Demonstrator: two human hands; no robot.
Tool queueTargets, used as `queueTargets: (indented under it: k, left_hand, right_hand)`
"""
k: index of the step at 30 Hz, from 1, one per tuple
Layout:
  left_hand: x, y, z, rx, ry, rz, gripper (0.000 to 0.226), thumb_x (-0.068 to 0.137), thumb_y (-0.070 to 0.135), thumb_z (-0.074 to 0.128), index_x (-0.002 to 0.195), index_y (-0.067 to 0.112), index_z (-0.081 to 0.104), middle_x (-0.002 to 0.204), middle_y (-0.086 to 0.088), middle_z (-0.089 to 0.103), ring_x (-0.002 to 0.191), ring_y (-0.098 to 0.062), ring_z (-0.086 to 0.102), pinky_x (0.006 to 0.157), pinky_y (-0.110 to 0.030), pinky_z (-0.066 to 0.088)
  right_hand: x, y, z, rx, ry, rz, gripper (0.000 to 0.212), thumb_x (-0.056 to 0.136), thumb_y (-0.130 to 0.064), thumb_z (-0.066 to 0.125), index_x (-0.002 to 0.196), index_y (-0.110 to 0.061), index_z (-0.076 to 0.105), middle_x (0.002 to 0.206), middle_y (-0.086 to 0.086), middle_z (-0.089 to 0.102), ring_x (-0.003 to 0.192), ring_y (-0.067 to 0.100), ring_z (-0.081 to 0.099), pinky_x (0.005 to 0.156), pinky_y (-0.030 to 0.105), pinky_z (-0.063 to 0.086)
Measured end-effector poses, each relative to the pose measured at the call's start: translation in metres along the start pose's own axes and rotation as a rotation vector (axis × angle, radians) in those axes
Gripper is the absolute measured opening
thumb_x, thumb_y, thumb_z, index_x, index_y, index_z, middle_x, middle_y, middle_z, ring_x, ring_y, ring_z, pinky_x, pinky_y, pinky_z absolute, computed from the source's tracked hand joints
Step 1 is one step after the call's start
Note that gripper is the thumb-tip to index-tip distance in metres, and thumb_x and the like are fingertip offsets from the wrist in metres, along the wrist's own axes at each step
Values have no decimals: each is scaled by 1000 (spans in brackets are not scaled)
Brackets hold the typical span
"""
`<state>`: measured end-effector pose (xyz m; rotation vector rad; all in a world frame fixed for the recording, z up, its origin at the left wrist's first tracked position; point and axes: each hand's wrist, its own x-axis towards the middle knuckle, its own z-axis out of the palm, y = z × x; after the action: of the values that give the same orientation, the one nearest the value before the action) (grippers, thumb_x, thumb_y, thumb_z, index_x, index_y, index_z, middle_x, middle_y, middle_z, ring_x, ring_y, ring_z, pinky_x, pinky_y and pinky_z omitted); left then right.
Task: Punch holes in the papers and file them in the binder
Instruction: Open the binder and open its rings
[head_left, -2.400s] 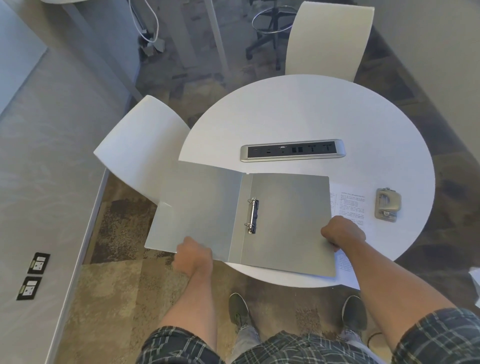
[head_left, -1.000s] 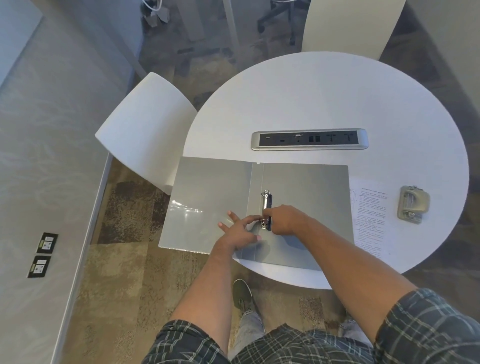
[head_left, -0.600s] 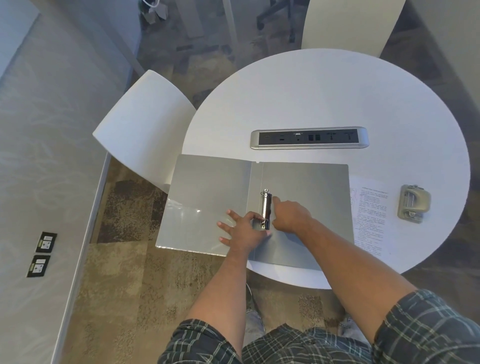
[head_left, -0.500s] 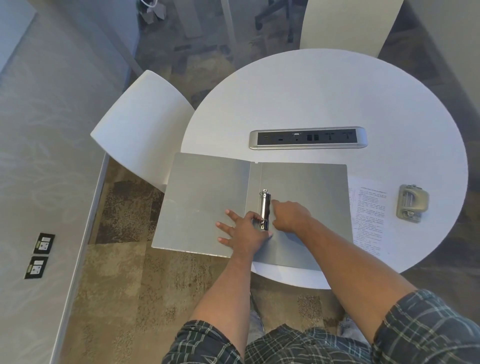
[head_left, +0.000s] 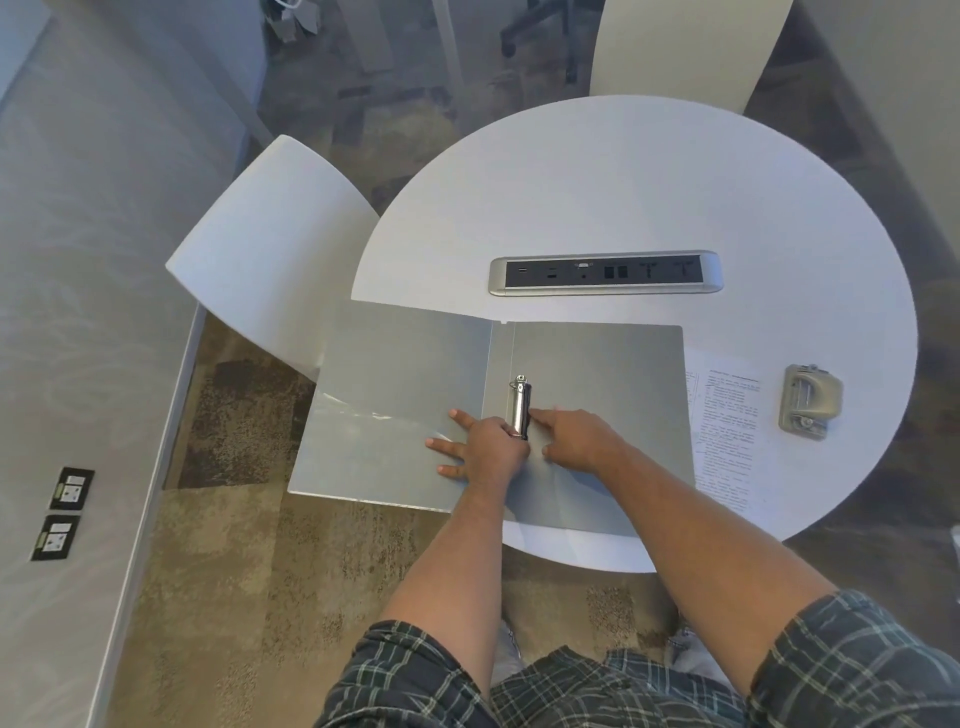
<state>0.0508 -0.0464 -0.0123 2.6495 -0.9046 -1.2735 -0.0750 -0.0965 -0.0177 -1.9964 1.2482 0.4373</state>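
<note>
A grey binder (head_left: 597, 374) lies open on the round white table (head_left: 623, 182), and its left cover hangs past the table's edge. The metal ring mechanism (head_left: 519, 402) sits on the spine. My left hand (head_left: 488, 452) rests flat on the left cover with fingers spread, its thumb side against the mechanism's lower end. My right hand (head_left: 576, 441) touches the mechanism from the right with a straight index finger. Printed papers (head_left: 724, 431) stick out from under the binder's right edge. A grey hole punch (head_left: 809, 401) stands to the right of them.
A silver power strip (head_left: 605, 273) is set into the table behind the binder. One white chair (head_left: 265, 249) stands at the left, under the hanging cover, and another white chair (head_left: 685, 47) at the far side. Floor sockets (head_left: 65, 512) lie at the left.
Both hands left the binder's near edge and came to the ring mechanism at the spine. In the last half second they have hardly moved.
</note>
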Motion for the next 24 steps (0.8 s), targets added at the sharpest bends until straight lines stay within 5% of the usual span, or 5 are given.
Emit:
queueTargets:
  k: [7,12,17,21,24]
  left_hand:
    - [0,5,-3,28,-33,-21,25,91,19,60,112,24,72,167,-6,-26,141,-59,-33,115,-76,-2]
    - [1,-2,2,25,-29,33,32,84,38,70,112,22,70,167,-7,-25,141,-59,-32,113,-78,-5]
    - [2,-4,4,4,-3,60,27,90,35,68,113,21,71,168,-9,-22,142,-59,-31,112,-79,-4]
    - [3,-3,1,-10,-14,36,20,94,23,63,112,21,71,168,-7,-24,139,-59,-36,114,-78,-4]
    - [2,-3,-6,-14,-48,43,21,96,24,61,115,20,70,168,-5,-25,141,-58,-34,115,-77,-2]
  right_hand:
    - [4,-1,12,90,-11,15,72,96,-20,57,160,-33,29,168,-1,26,157,17,15,125,51,9]
    - [5,2,21,176,51,14,55,104,-29,50,157,-33,38,168,-4,25,157,16,14,124,50,5]
    - [4,4,27,276,121,4,43,99,-10,53,137,-26,65,168,-4,25,156,15,19,126,51,3]
    - [1,4,35,463,414,80,32,93,-2,55,105,-22,77,132,-2,66,121,19,62,116,43,36]
    - [0,0,34,516,445,144,22,94,-15,60,106,-24,75,107,-4,71,99,18,68,92,30,52]
